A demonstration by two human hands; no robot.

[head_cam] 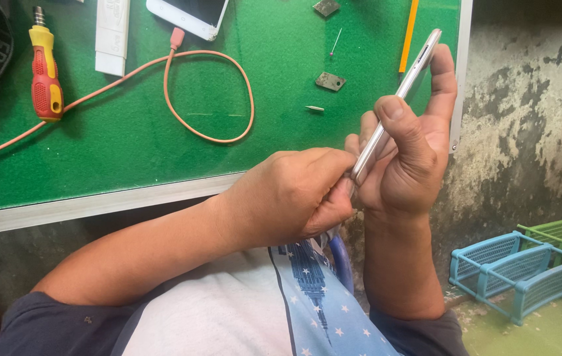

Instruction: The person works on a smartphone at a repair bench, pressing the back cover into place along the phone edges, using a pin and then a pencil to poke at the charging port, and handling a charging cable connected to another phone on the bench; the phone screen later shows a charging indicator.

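- The slim silver phone (pixel 399 89) is held edge-on, tilted, just off the right edge of the bench (pixel 129 151), its top end poking up past the green surface's right rim.
- Right hand (pixel 406 158) is wrapped around the phone: thumb pressed along the near side, index finger stretched up along the far edge near the top, other fingers curled behind it. So it's grasping the phone, no doubt there.
- Left hand (pixel 291 194) is balled up tight at the phone's bottom end, fingertips pinched right where the lower corner sits. Can't tell if there's a tool in that pinch, it's hidden by the knuckles.
- On the bench near the right edge: a yellow pencil (pixel 409 36), two small dark metal plates (pixel 329 81), a thin pin, a tiny screw-like bit.
- Further in, an orange cable (pixel 208 92) loops across the mat, plugged into a white phone (pixel 188 14) at the top edge.
- A red and yellow screwdriver (pixel 45 72) lies toward the top left corner, a white rectangular block beside it.
- Off the bench, on the floor at lower right, blue and green plastic baskets (pixel 518 267).
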